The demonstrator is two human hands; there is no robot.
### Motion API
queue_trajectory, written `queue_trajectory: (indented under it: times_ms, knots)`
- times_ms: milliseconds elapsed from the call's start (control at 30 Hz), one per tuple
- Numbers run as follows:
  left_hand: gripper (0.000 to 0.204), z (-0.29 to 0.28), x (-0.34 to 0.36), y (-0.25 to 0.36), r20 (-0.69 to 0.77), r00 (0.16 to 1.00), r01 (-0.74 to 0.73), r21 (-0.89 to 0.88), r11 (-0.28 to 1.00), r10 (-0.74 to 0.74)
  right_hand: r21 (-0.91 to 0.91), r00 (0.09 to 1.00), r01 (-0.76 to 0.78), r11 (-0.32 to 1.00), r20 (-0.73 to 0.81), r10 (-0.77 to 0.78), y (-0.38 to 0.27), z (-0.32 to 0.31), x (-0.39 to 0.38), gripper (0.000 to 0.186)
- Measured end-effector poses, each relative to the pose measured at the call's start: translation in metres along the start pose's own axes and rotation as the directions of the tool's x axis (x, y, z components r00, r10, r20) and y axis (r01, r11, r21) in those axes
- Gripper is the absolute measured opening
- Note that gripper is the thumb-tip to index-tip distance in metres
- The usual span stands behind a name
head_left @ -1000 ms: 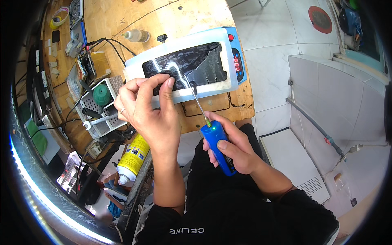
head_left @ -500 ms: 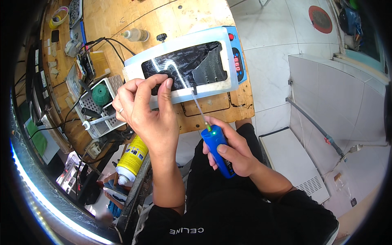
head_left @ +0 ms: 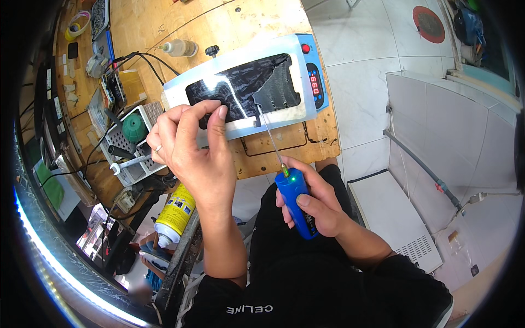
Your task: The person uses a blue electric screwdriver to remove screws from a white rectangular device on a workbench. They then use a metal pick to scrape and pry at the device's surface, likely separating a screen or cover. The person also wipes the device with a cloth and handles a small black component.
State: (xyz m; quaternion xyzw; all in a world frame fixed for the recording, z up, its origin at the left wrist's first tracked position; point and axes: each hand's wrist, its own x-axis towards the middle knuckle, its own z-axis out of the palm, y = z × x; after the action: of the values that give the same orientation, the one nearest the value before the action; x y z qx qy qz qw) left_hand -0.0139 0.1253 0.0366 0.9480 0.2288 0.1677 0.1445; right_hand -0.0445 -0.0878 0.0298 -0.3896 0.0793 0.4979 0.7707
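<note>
Right hand, head view, wrapped around a blue tool whose thin rod reaches the dark screen near its ragged grey part. Left hand with thumb and forefinger almost together at the screen's lower left edge; whether they pinch it cannot be told. Screen lies flat on the pale mat of a blue machine, upon the wooden bench.

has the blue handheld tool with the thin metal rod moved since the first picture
Yes: the blue handheld tool with the thin metal rod has shifted slightly right and toward the person, judged against the light wooden table.
</note>
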Motion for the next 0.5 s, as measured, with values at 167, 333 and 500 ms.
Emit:
queue_trajectory:
  times_ms: [167, 333, 500]
  knots:
    - [0.011, -0.0011, 0.0012, 0.0008, 0.013, 1.000, -0.001, -0.004, 1.000, 0.001, 0.026, 1.000, 0.009, 1.000, 0.008, -0.010, 0.0014, -0.0029, -0.0022, 0.075]
    - [0.011, -0.0025, 0.0018, 0.0010, 0.048, 0.999, 0.000, -0.025, 1.000, 0.002, 0.035, 0.999, -0.031, 0.999, 0.035, 0.030, 0.0029, -0.0051, -0.0038, 0.073]
    - [0.009, -0.0006, 0.0011, 0.0007, 0.014, 1.000, -0.023, -0.019, 1.000, 0.023, -0.059, 0.987, -0.065, 0.996, 0.144, 0.072, 0.0013, -0.0079, -0.0033, 0.071]
